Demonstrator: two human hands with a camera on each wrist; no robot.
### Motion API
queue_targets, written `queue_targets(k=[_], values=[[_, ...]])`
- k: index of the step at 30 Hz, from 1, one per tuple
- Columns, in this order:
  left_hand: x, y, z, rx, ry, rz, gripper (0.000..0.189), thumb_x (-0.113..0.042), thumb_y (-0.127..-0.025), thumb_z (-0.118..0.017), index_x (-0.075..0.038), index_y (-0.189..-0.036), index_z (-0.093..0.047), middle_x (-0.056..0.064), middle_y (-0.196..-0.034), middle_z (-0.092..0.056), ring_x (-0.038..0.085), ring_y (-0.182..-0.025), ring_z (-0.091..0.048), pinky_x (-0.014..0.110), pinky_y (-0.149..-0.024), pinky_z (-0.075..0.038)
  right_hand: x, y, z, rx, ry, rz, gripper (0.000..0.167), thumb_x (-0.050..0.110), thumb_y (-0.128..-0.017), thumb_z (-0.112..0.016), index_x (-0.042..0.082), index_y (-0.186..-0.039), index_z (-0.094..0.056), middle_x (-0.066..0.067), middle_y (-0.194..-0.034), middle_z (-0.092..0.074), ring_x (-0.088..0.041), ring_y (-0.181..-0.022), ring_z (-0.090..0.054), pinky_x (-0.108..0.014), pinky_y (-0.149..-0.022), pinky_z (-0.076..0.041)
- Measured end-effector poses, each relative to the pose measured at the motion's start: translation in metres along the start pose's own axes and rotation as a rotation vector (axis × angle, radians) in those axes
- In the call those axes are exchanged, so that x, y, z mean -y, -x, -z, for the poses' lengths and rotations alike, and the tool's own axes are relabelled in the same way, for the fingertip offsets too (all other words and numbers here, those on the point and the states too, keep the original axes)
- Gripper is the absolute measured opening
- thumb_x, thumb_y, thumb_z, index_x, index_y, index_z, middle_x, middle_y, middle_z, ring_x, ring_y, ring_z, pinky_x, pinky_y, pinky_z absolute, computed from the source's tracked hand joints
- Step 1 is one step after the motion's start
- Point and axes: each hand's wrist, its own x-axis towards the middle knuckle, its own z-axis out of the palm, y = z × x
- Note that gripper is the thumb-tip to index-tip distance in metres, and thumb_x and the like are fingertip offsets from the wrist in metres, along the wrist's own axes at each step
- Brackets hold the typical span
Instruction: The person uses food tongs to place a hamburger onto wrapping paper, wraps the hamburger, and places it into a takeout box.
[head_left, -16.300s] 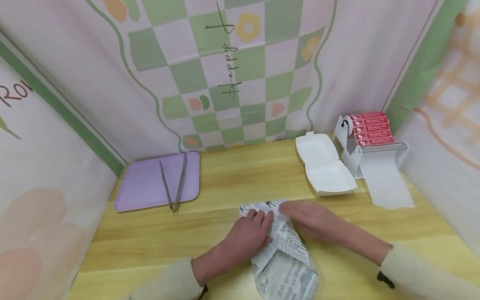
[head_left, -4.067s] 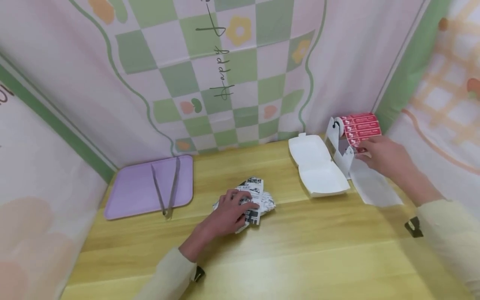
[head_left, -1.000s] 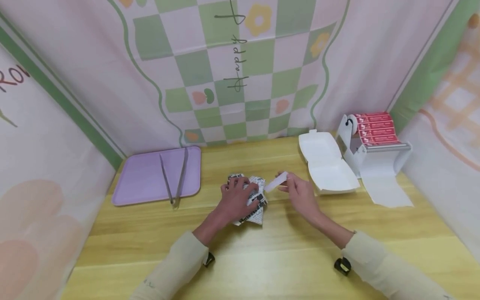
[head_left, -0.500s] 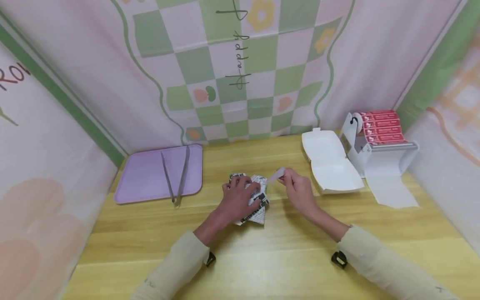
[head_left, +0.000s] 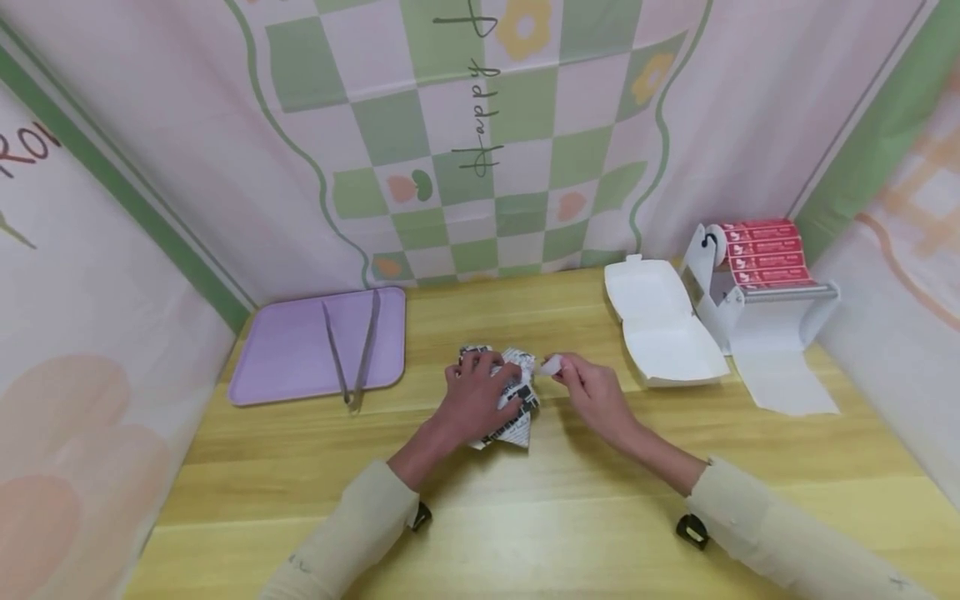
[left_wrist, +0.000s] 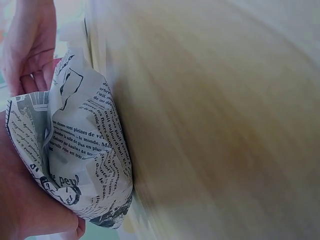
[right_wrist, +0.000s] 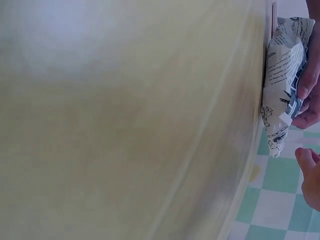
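One paper parcel [left_wrist: 87, 145] lies on the worktop [head_left: 525, 533]: the left hand [head_left: 477, 400] grips it, the right hand [head_left: 596, 396] pinches a label [head_left: 551, 365] just beside it. Probably light, soft and easily creased, the parcel wants gentle holding across its folds; the label, one edge.

In the head view we cannot see much of the newsprint packet [head_left: 528, 397], for the left hand [head_left: 475, 402] covers it. The right hand [head_left: 596, 396] hides one end of the white strip [head_left: 552, 364]. We find the small print on the red labels [head_left: 768, 252] too tiny to read, and both sleeves [head_left: 787, 521] run off the bottom edge. In each wrist view the picture's edges cut off the hands; from the left wrist, the packet conceals most left fingers.
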Motion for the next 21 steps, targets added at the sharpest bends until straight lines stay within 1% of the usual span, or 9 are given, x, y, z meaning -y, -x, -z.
queue_targets(k=[5, 7, 9, 11, 14, 16, 18, 19, 21], values=[[-0.0006, 0.0003, -0.0003, 0.003, 0.004, 0.002, 0.035, -0.046, -0.098, -0.055, -0.03, -0.129, -0.056, 0.005, -0.139, -0.047, 0.035, -0.133, -0.037, 0.055, -0.096, -0.038, -0.0008, 0.002, 0.0015, 0.035, -0.115, -0.053, 0.031, 0.006, -0.106, -0.041, -0.012, -0.117, -0.063, -0.03, -0.114, -0.068, -0.042, -0.101, -0.071, -0.032, -0.079, -0.061], [-0.0007, 0.0003, -0.0003, 0.006, 0.008, 0.002, 0.035, -0.046, -0.098, -0.055, -0.03, -0.129, -0.056, 0.005, -0.14, -0.047, 0.035, -0.133, -0.037, 0.055, -0.096, -0.038, -0.0011, 0.0023, 0.0017, 0.04, -0.146, -0.079, 0.031, 0.007, -0.106, -0.04, -0.012, -0.116, -0.063, -0.031, -0.113, -0.068, -0.043, -0.1, -0.07, -0.033, -0.078, -0.061], [-0.0004, 0.0003, -0.0003, 0.012, 0.009, 0.004, 0.035, -0.046, -0.098, -0.054, -0.03, -0.13, -0.055, 0.005, -0.14, -0.047, 0.035, -0.133, -0.037, 0.056, -0.097, -0.038, -0.0008, 0.0027, 0.0018, 0.063, -0.159, -0.093, 0.032, 0.007, -0.107, -0.04, -0.012, -0.115, -0.064, -0.031, -0.113, -0.068, -0.043, -0.1, -0.07, -0.034, -0.079, -0.061], [-0.0006, 0.0004, -0.0001, 0.012, 0.008, 0.004, 0.036, -0.046, -0.098, -0.054, -0.03, -0.131, -0.055, 0.006, -0.141, -0.047, 0.035, -0.134, -0.037, 0.056, -0.097, -0.038, -0.0008, 0.0037, 0.002, 0.095, -0.125, -0.095, 0.031, 0.008, -0.107, -0.04, -0.01, -0.115, -0.065, -0.029, -0.112, -0.07, -0.041, -0.099, -0.071, -0.037, -0.081, -0.061], [-0.0009, 0.0006, 0.0005, 0.012, 0.003, 0.007, 0.037, -0.046, -0.098, -0.054, -0.03, -0.132, -0.055, 0.006, -0.141, -0.047, 0.035, -0.134, -0.037, 0.056, -0.098, -0.038, -0.0016, 0.0051, 0.0022, 0.166, -0.052, -0.086, 0.032, 0.011, -0.107, -0.041, -0.005, -0.117, -0.067, -0.024, -0.113, -0.071, -0.037, -0.101, -0.071, -0.042, -0.086, -0.06], [-0.0011, 0.0008, 0.0011, 0.005, 0.001, 0.003, 0.037, -0.046, -0.098, -0.055, -0.03, -0.131, -0.055, 0.006, -0.141, -0.047, 0.035, -0.134, -0.038, 0.056, -0.098, -0.039, -0.0026, 0.0056, 0.0022, 0.209, 0.002, -0.084, 0.032, 0.013, -0.107, -0.041, -0.002, -0.121, -0.066, -0.02, -0.113, -0.072, -0.034, -0.097, -0.071, -0.045, -0.089, -0.059], [-0.0012, 0.0008, 0.0015, 0.003, 0.001, 0.001, 0.037, -0.046, -0.098, -0.055, -0.03, -0.131, -0.055, 0.006, -0.141, -0.047, 0.035, -0.134, -0.038, 0.056, -0.099, -0.039, -0.0027, 0.0057, 0.0029, 0.261, 0.025, -0.084, 0.034, 0.014, -0.107, -0.041, -0.001, -0.127, -0.064, -0.02, -0.119, -0.071, -0.033, -0.102, -0.07, -0.049, -0.094, -0.056], [-0.0013, 0.0009, 0.0017, 0.003, 0.001, 0.0, 0.037, -0.046, -0.098, -0.055, -0.03, -0.131, -0.055, 0.006, -0.141, -0.047, 0.035, -0.134, -0.038, 0.056, -0.099, -0.039, -0.0028, 0.0056, 0.003, 0.287, 0.034, -0.084, 0.035, 0.015, -0.107, -0.041, 0.0, -0.13, -0.062, -0.02, -0.122, -0.07, -0.032, -0.1, -0.069, -0.05, -0.096, -0.055], [-0.0015, 0.0013, 0.002, 0.002, 0.002, 0.001, 0.037, -0.046, -0.098, -0.055, -0.03, -0.131, -0.055, 0.006, -0.141, -0.048, 0.035, -0.134, -0.038, 0.056, -0.099, -0.039, -0.0026, 0.0051, 0.004, 0.335, 0.053, -0.081, 0.037, 0.016, -0.107, -0.04, 0.002, -0.135, -0.059, -0.018, -0.124, -0.069, -0.023, -0.085, -0.067, -0.049, -0.096, -0.054]])
